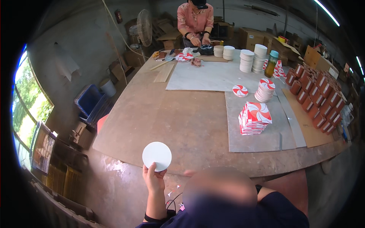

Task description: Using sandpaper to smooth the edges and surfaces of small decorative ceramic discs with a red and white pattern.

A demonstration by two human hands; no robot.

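Note:
A round white disc (157,156) is held up by my left hand (154,178), over the table's near edge. The thumb lies on the disc's face and the fingers are behind it. Of my right hand (189,173) only a small, blurred bit of skin shows by the table edge. The rest is hidden behind a blurred patch, so its fingers cannot be made out. To the right stands a stack of square red-and-white swirl sheets (255,118). Behind it are a pile of round swirl discs (265,90) and a swirl disc (240,91) lying flat.
Stacks of white discs (260,57) and a bottle with a blue lid (271,64) stand on the large table (152,117). Brown cylinders (317,95) are piled at the right. A person (195,22) works at the far end. Blue crates (91,102) sit left of the table.

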